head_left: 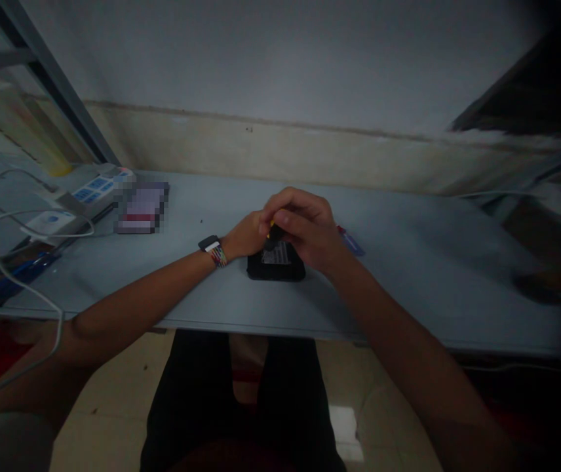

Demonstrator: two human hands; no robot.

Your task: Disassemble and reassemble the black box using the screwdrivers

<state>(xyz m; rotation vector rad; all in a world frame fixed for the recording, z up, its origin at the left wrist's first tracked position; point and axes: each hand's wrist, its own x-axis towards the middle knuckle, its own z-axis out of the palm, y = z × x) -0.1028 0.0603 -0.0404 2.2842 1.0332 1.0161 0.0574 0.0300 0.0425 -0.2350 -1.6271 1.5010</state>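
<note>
A black box-like device (276,265) with a printed label lies on the grey table (241,308), partly under my hands. Over its far side, my right hand (305,226) is closed around a small black and yellow tool (274,231), whose lower end points down toward the label. My left hand (248,235) touches the fingers of my right from the left, its own fingers pressed together beside the tool. What the left fingertips grip is hidden. A patterned band with a dark watch is on my left wrist.
At the left are a phone with a blurred screen (143,208), a white power strip (98,190), looping white cables and a blue item (19,275). A blue and red object (352,242) lies right of my hands. The wall rises behind the table.
</note>
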